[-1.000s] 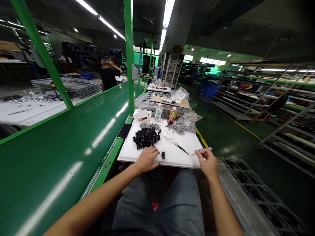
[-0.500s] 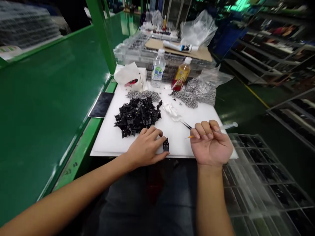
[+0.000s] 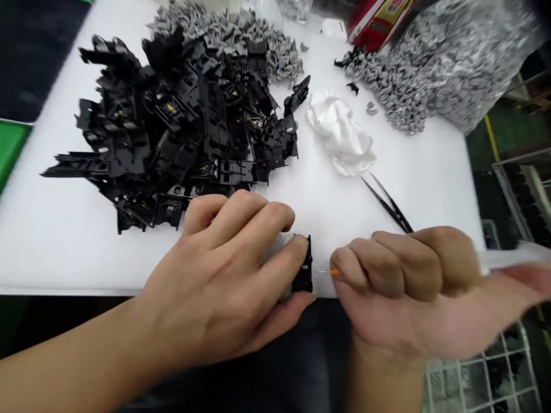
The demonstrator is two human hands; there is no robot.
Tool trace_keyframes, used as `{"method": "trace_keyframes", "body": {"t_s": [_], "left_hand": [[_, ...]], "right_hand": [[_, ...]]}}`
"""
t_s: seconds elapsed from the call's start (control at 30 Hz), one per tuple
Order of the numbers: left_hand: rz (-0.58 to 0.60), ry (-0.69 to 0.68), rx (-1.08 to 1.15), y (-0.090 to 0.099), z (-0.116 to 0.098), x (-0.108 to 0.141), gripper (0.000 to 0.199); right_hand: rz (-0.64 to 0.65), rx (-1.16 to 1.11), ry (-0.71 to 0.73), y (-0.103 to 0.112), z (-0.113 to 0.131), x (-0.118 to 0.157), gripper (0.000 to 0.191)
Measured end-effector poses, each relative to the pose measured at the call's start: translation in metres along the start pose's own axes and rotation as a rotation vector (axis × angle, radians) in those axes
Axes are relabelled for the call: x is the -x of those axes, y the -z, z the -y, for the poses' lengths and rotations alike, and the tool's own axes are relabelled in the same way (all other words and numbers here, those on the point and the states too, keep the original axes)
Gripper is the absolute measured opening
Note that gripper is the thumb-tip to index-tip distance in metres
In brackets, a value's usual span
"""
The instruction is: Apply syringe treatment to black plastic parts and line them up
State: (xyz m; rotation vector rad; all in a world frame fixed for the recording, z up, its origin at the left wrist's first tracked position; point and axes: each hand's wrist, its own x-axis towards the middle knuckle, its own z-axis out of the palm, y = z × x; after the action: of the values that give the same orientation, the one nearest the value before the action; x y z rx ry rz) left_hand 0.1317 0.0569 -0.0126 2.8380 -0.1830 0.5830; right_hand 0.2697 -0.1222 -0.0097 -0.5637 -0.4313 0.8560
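Near the front edge of the white board, my left hand [image 3: 232,275] grips a small black plastic part [image 3: 307,272] between thumb and index finger. My right hand [image 3: 404,287] is closed in a fist around a clear syringe [image 3: 501,258], whose barrel is mostly hidden. Its orange-hubbed needle [image 3: 334,272] points left, with the tip close beside the black part; whether they touch I cannot tell. A large heap of similar black parts [image 3: 172,132] lies beyond my left hand. Black tweezers [image 3: 390,206] rest just past my right hand, against a crumpled white tissue [image 3: 342,135].
Small grey parts [image 3: 232,37] are piled behind the black heap. More grey parts spill from a clear plastic bag [image 3: 469,63] at the back right, beside a bottle with a red label [image 3: 374,26]. A dark flat panel [image 3: 34,51] lies at the left of the white board [image 3: 51,241].
The view has come much closer to the board. My right hand has brought the syringe needle nearer to the black part. My left hand keeps its grip.
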Motion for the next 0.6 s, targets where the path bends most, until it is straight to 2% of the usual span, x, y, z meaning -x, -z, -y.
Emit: {"method": "trace_keyframes", "body": {"t_s": [0.2, 0.43, 0.6], "left_hand": [[-0.003, 0.029, 0.031, -0.002, 0.0, 0.001, 0.033], [-0.015, 0.077, 0.044, -0.003, -0.001, 0.002, 0.027], [-0.009, 0.091, 0.018, -0.004, -0.003, 0.004, 0.032]], "right_hand": [[-0.024, 0.167, -0.012, -0.002, -0.005, 0.006, 0.068], [-0.008, 0.149, -0.004, -0.004, -0.004, 0.011, 0.061], [-0.156, 0.151, 0.049, -0.012, -0.01, 0.013, 0.064]]}}
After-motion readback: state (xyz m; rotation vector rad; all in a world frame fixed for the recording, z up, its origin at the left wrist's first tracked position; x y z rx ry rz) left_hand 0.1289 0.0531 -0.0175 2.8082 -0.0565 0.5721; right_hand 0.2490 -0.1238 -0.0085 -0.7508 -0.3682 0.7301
